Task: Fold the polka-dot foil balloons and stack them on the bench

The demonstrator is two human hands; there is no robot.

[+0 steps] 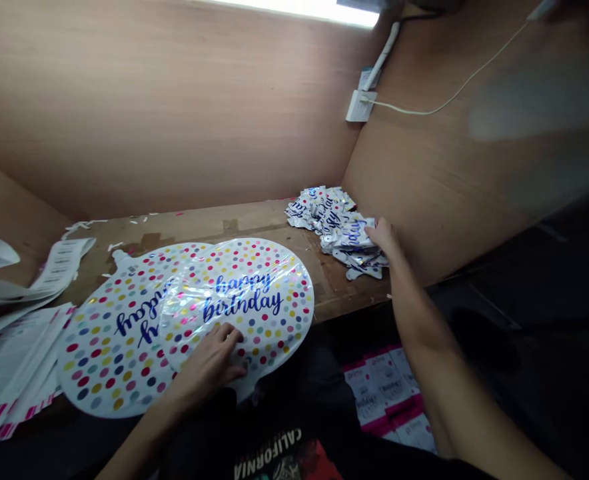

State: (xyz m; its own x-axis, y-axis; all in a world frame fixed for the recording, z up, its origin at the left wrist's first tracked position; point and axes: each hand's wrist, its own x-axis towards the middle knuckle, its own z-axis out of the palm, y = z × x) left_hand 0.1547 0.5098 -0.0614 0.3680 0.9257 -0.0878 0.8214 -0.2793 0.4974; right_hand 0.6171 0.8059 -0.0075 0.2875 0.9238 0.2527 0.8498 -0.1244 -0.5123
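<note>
Two flat, round foil balloons lie overlapped before me, white with coloured dots and blue "happy birthday" lettering. My left hand (pixel 218 357) rests on the lower part of the upper balloon (pixel 269 327), its fingers apart and slightly bent. Partly covered by it, the other balloon (pixel 107 347) lies to the left with its lettering turned. At the right, my right hand (pixel 383 237) pinches the edge of a folded foil balloon (pixel 355 233) on top of a pile. More folded balloons (pixel 319 207) of the same print are heaped behind it; the right fingertips are partly hidden.
Printed paper sheets (pixel 14 373) and a curling label strip (pixel 64 263) lie at the left. Cardboard panels (pixel 199 100) wall the worktop (pixel 214 223). A white socket box (pixel 360 107) with a cable hangs at the back corner. Pink-and-white printed packages (pixel 384 387) sit below the front edge.
</note>
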